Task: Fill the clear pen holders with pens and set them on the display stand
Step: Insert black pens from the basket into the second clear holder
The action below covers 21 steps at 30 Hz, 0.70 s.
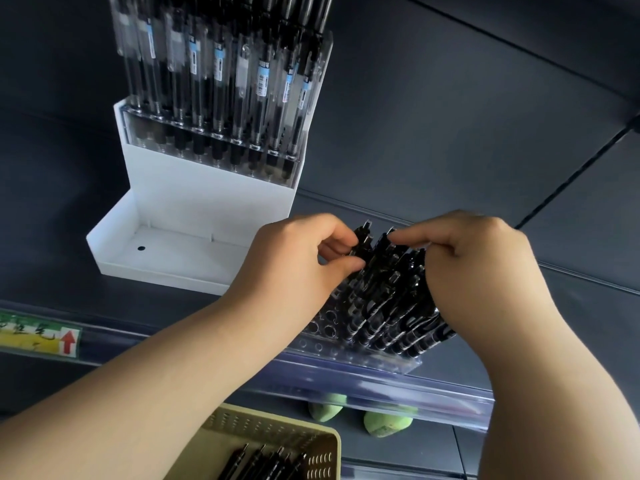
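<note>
Forearms [166, 386] raised, left hand [294, 268] and right hand [485, 271] pinch pens [384, 292] in holder [346, 353]

hands [381, 268] pinching pens [384, 292], clear holder [346, 351]

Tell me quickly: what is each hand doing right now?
Left hand: pinches the top of one black pen in the clear pen holder.
Right hand: grips the bunch of black pens standing beside it.
</note>
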Tool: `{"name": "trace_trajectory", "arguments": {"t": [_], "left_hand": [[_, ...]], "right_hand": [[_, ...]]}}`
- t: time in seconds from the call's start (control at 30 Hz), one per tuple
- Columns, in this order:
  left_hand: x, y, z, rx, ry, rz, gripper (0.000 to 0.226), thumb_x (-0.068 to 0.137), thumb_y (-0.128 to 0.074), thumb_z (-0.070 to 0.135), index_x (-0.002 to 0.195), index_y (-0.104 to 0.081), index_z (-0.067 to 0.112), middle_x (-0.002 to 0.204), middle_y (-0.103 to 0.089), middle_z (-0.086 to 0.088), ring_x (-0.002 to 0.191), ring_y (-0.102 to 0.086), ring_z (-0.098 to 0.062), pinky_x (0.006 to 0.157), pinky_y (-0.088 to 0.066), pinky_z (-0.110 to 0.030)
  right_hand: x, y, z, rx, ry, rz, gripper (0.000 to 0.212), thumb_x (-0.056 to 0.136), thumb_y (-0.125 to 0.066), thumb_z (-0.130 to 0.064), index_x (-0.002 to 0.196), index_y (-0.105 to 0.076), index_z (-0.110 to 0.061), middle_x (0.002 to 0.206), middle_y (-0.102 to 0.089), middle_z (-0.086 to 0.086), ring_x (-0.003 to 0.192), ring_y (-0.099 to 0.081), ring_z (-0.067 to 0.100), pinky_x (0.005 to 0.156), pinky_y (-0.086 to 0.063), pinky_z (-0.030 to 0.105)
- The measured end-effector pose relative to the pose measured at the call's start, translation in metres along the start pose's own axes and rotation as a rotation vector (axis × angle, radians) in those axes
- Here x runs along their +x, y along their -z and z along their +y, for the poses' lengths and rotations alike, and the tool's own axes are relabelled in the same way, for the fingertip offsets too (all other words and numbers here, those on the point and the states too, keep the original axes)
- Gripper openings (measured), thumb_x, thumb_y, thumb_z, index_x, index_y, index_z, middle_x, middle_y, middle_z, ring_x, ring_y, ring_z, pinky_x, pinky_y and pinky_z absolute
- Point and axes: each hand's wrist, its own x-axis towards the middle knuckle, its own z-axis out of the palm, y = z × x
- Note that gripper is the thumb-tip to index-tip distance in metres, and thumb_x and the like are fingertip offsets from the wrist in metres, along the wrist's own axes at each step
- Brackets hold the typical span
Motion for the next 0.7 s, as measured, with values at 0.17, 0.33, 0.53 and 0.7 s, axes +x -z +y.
{"name": "trace_trajectory", "arguments": {"t": [0.17, 0.33, 0.53, 0.7], "left_hand": [[-0.004, 0.010, -0.001, 0.047, -0.021, 0.015, 0.015, 0.074, -0.077, 0.019, 0.087, -0.071, 0.021, 0.074, -0.063, 0.019, 0.084, -0.056, 0.007, 0.071, -0.042, -0.001], [-0.018, 0.031, -0.007, 0.188, -0.097, 0.000, 0.019, 0.076, -0.076, 0.018, 0.094, -0.071, 0.017, 0.082, -0.065, 0.010, 0.073, -0.060, -0.003, 0.069, -0.046, -0.007], [-0.059, 0.066, -0.018, 0.608, -0.264, -0.204, 0.029, 0.079, -0.073, 0.021, 0.107, -0.068, 0.018, 0.098, -0.068, -0.002, 0.092, -0.063, -0.027, 0.067, -0.053, -0.038], [-0.102, 0.093, -0.026, 0.745, -0.055, -0.407, 0.034, 0.092, -0.053, 0.037, 0.125, -0.052, 0.030, 0.121, -0.055, 0.011, 0.112, -0.049, -0.013, 0.083, -0.043, -0.029]], "right_hand": [[0.000, -0.002, 0.001, -0.076, 0.077, 0.038, 0.048, 0.082, -0.041, 0.004, 0.093, -0.074, -0.030, 0.102, -0.064, 0.000, 0.094, -0.055, 0.026, 0.084, -0.047, 0.042], [-0.011, 0.002, -0.011, -0.042, 0.145, 0.089, 0.048, 0.082, -0.043, 0.007, 0.095, -0.074, -0.026, 0.101, -0.063, -0.001, 0.105, -0.054, 0.023, 0.084, -0.045, 0.028], [-0.053, -0.031, -0.032, -0.044, 0.341, 0.015, 0.048, 0.071, -0.035, -0.004, 0.089, -0.077, -0.018, 0.092, -0.068, 0.009, 0.092, -0.057, 0.032, 0.081, -0.049, 0.033], [-0.097, -0.074, -0.033, -0.101, 0.433, -0.335, 0.041, 0.083, -0.043, 0.000, 0.101, -0.074, -0.020, 0.105, -0.064, 0.005, 0.105, -0.052, 0.027, 0.084, -0.050, 0.040]]}}
